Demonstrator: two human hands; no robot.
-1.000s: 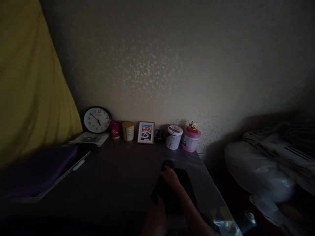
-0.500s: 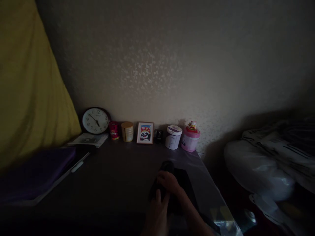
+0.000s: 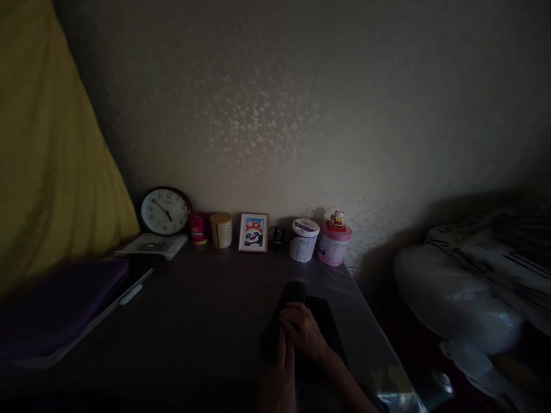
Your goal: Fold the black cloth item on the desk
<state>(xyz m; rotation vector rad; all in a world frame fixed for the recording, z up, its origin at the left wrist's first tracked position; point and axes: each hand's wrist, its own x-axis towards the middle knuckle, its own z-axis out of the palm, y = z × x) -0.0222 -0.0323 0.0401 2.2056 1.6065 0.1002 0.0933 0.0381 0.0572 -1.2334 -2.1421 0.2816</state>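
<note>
A dark flat thing [image 3: 297,310], perhaps folded black cloth, lies on the dark table [image 3: 193,321] near its right edge. My right hand [image 3: 303,330] rests on top of it with fingers bent. My left hand [image 3: 282,378] comes up from below with fingers stretched forward, touching the right hand and the dark thing. The light is too dim to make out what the fingers grip.
Along the wall stand a round clock [image 3: 165,210], a red tin [image 3: 198,228], a yellow tin [image 3: 221,229], a framed panda picture [image 3: 253,232], a white tub [image 3: 303,240] and a pink tub [image 3: 334,244]. Purple folder [image 3: 55,304] at left. Bags [image 3: 465,287] at right.
My right hand has drawn back toward me over the dark thing. My left hand has risen into view and reached forward beside it.
</note>
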